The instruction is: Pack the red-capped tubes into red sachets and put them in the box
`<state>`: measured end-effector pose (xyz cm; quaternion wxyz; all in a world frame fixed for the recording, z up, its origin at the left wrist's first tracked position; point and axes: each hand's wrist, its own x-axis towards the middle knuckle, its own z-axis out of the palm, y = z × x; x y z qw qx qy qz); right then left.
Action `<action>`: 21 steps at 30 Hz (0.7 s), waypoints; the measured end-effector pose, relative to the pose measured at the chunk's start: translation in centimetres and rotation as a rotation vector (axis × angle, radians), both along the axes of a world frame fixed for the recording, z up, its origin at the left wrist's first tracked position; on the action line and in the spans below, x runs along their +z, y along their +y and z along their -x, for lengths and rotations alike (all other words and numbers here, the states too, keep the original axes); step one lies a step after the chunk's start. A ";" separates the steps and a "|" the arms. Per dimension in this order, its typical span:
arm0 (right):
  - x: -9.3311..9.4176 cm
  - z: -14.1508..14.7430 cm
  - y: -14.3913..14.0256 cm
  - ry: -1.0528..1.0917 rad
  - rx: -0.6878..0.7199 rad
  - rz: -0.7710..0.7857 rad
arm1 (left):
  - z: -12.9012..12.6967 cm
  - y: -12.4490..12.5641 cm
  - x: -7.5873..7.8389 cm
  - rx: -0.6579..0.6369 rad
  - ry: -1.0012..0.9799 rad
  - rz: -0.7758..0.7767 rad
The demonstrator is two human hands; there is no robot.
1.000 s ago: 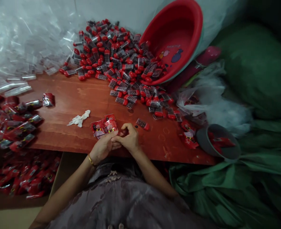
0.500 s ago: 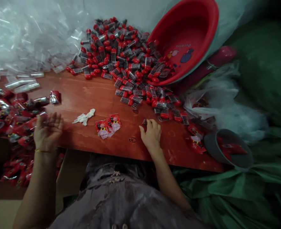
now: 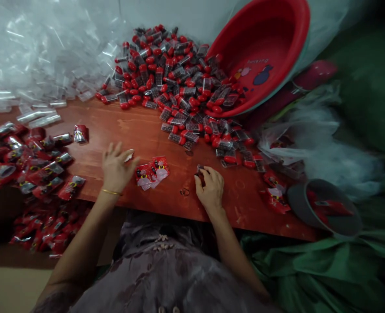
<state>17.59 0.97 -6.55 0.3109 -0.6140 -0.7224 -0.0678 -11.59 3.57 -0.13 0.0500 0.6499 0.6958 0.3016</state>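
Left hand (image 3: 118, 167), grip spread and apparently empty, is now away from the packs (image 3: 45, 170) and beside the packets (image 3: 152, 172), therefore free, while the right hand's (image 3: 211, 187) grip pinches a vial (image 3: 200, 168) at the tabletop (image 3: 130, 126).

Grey-purple mottled top (image 3: 169, 278), darker blotches; small pale flower-like trims (image 3: 162, 247) down front. Thin gold-coloured bangle (image 3: 112, 192), left wrist. Forearms bare.
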 end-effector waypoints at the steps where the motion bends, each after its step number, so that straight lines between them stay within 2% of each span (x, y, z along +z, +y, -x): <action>1: 0.0 0.0 0.0 -0.002 0.001 -0.006 | -1.2 0.1 -0.1 -0.104 0.048 0.015; 3: 0.1 -0.1 0.1 -0.004 -0.002 -0.018 | -3.6 0.5 -0.8 -0.260 0.146 0.073; 4: 0.1 -0.1 0.0 -0.004 -0.003 -0.024 | -4.6 0.7 -1.2 -0.298 0.182 0.108; 8: 0.3 0.0 0.0 0.001 0.012 -0.056 | -6.6 1.3 -3.0 -0.277 0.221 0.200; 12: 0.3 -0.2 0.1 0.024 0.017 -0.066 | -6.4 1.1 -3.8 -0.241 0.178 0.152; 15: 0.5 -0.3 -0.2 0.042 0.006 -0.089 | -6.3 0.7 -3.5 -0.203 0.114 0.125; 18: 1.4 0.5 -0.8 0.083 0.013 -0.139 | -6.5 0.3 -2.4 -0.140 0.005 0.097; 21: 2.9 2.7 -1.1 0.296 0.079 -0.072 | -7.1 -0.4 -1.1 -0.147 -0.135 0.059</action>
